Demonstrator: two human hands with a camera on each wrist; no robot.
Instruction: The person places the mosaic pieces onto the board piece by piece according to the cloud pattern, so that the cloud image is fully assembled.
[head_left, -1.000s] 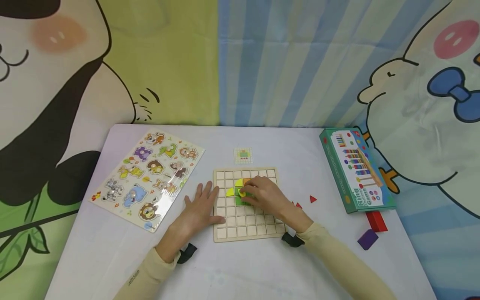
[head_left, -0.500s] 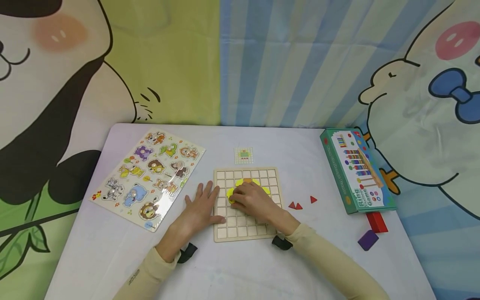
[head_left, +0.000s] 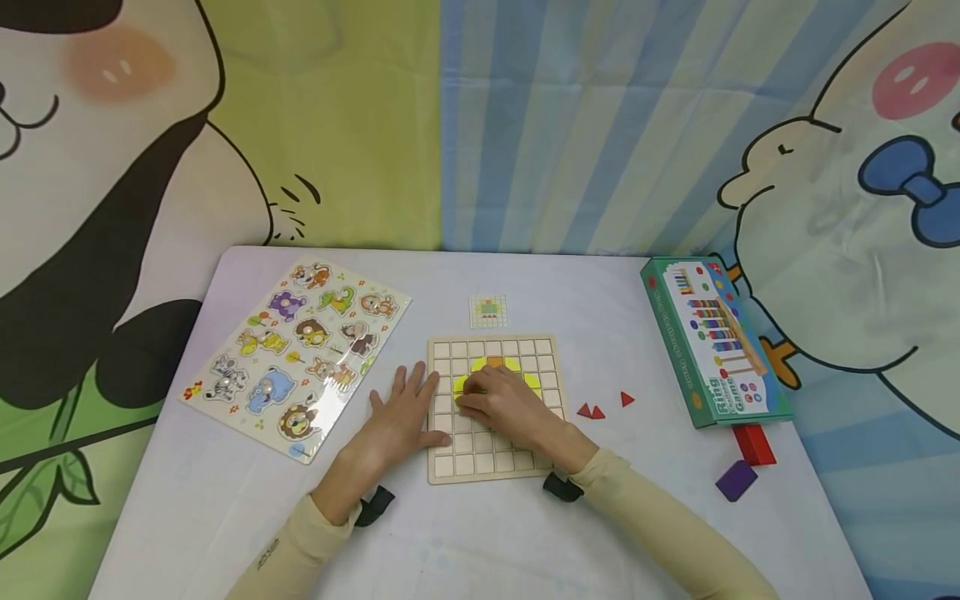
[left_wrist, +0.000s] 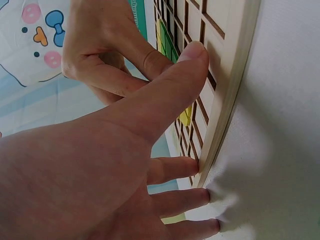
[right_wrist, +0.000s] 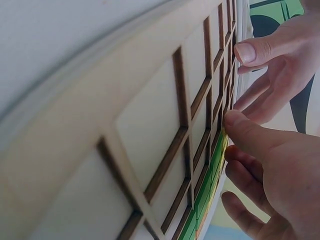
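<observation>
A wooden grid board [head_left: 465,462] lies in front of me in the head view. My left hand [head_left: 397,417] rests along its left edge with straight, spread fingers, the thumb over the rim. Over the board's middle, the right hand [head_left: 510,408] has thumb and fingertips together on a yellow piece [left_wrist: 185,117], mostly hidden by the fingers. Other yellow pieces [head_left: 513,364] and an orange piece [head_left: 494,361] sit in squares around that hand. Green pieces [right_wrist: 202,200] show beneath it in the right wrist view.
Three red triangles [head_left: 626,399] lie right of the board, and a small pattern card [head_left: 488,311] behind it. An animal puzzle board [head_left: 300,354] is at left. A green box [head_left: 716,342], a red block [head_left: 753,443] and a purple block [head_left: 736,480] stand at right.
My right hand has carried the yellow piece left and down onto the board, uncovering yellow pieces at upper right. Over the last half second it has barely moved. The left hand has stayed still.
</observation>
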